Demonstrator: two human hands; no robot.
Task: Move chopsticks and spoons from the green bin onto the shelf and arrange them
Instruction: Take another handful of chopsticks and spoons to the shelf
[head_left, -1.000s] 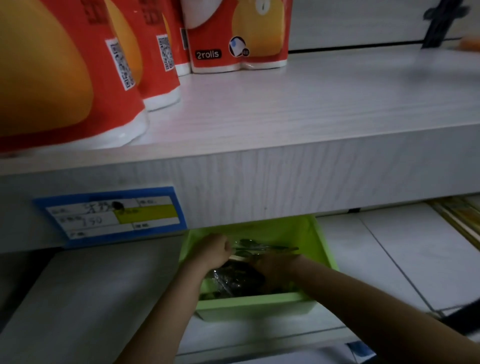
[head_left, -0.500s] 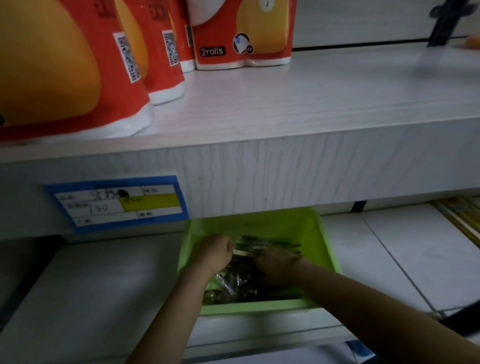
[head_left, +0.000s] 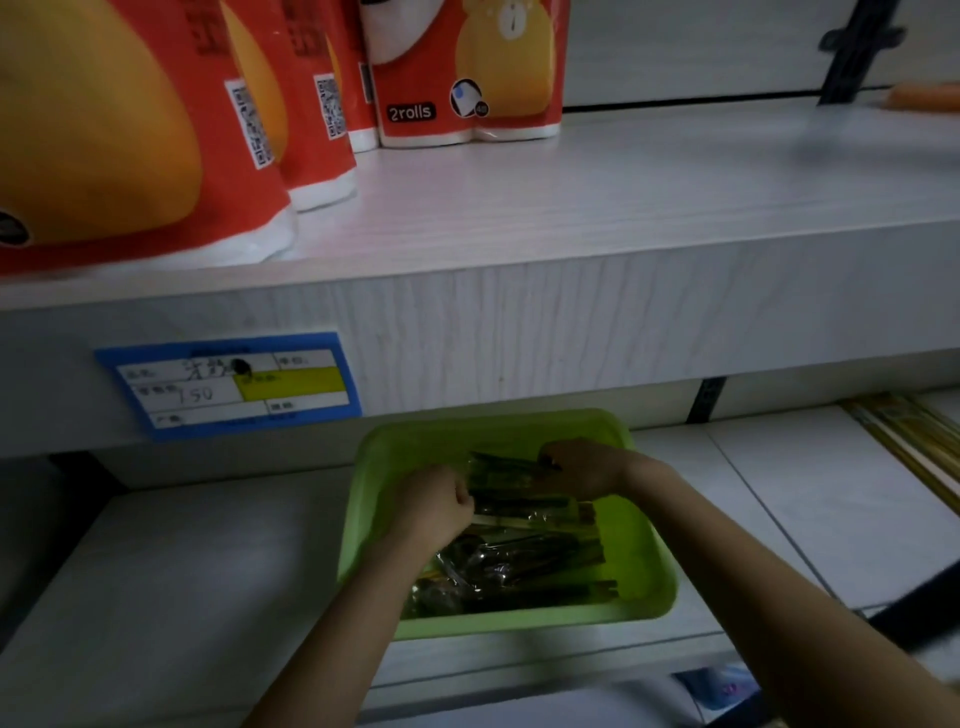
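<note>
Gripping, now spread apart: hands on packets.

One lime-green rectangular plastic bin; inside, several clear-wrapped packs of dark utensils, too jumbled to count; four red-and-orange paper-roll packs visible on the upper white wood-grain shelf; one blue-bordered price label; two bare hands.

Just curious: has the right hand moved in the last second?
Yes. The right hand has shifted toward the far right corner of the bin, away from the left hand.
</note>
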